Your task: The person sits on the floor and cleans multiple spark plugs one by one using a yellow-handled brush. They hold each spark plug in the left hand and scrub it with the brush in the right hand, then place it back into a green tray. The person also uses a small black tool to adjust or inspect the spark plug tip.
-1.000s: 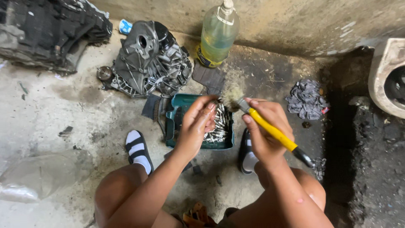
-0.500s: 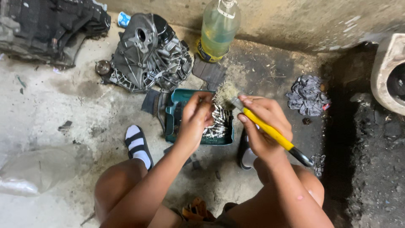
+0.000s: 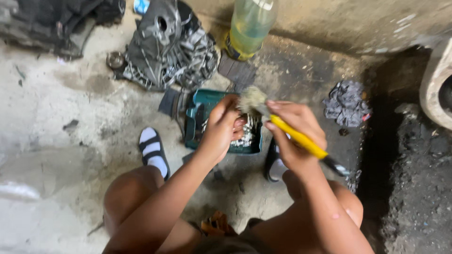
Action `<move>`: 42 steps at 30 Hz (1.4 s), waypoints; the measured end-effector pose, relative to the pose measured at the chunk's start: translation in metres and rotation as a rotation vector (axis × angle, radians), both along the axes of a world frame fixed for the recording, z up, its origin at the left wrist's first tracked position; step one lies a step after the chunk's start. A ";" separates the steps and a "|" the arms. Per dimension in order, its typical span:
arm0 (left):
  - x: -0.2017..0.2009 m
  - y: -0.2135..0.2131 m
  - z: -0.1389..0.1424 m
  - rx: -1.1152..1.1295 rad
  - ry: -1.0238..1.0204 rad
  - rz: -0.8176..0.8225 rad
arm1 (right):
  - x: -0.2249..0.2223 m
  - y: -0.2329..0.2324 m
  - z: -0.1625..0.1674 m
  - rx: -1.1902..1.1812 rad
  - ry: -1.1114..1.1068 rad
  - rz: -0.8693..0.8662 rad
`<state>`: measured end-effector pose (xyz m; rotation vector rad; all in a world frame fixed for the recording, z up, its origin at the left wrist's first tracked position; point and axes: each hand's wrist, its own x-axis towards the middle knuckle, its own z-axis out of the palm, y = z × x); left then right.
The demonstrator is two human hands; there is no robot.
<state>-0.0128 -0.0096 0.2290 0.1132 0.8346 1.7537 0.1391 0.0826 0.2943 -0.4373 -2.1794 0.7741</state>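
My left hand [image 3: 221, 129] is closed around a small metal part held over a teal tray [image 3: 195, 120] on the concrete floor; my fingers hide most of the part. My right hand [image 3: 294, 134] grips a yellow-handled brush [image 3: 301, 140], and its pale bristles [image 3: 252, 99] touch the top of my left hand's fingers. Shiny metal parts [image 3: 245, 136] lie in the tray under both hands.
A grey ribbed engine casing [image 3: 169, 47] lies beyond the tray. A plastic bottle of yellowish liquid [image 3: 249, 26] stands against the wall. A dark crumpled rag [image 3: 346, 103] lies right. My two sandalled feet [image 3: 153, 150] flank the tray. A dark pit edge [image 3: 414, 178] runs right.
Both hands have stayed over the tray; the brush head has shifted left and up against my left hand's fingers. The view has tilted slightly closer.
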 end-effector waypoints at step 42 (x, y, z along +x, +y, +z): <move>-0.053 -0.046 0.071 -0.149 0.684 -0.023 | -0.091 -0.033 -0.236 -0.785 -0.992 -0.189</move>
